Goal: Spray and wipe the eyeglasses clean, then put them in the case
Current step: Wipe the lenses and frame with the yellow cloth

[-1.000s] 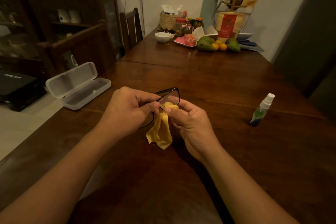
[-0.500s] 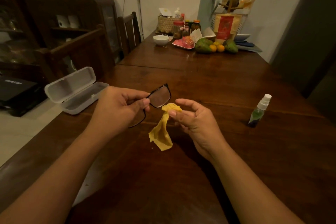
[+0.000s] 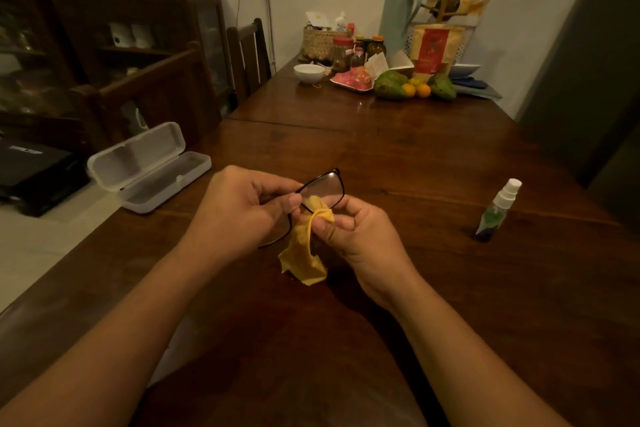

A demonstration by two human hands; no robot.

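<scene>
Black-framed eyeglasses [image 3: 325, 185] are held above the wooden table [image 3: 398, 156] in my left hand [image 3: 239, 208], which pinches the frame near the bridge. My right hand [image 3: 349, 232] pinches a yellow cloth [image 3: 304, 250] and presses its bunched top against the lower edge of the upper lens. The rest of the cloth hangs down toward the table. The second lens is mostly hidden behind my left hand. A white eyeglass case [image 3: 149, 166] lies open at the table's left edge. A small spray bottle [image 3: 497, 210] with a white top stands to the right.
At the far end of the table stand a white bowl [image 3: 309, 73], jars, a woven basket [image 3: 320, 43], a pink plate and fruit [image 3: 391, 85]. A wooden chair [image 3: 249, 59] stands at the left side, with dark cabinets behind it.
My right hand, half a second ago apart from the glasses, has brought the cloth back up onto the lens. The left hand has turned the frame slightly.
</scene>
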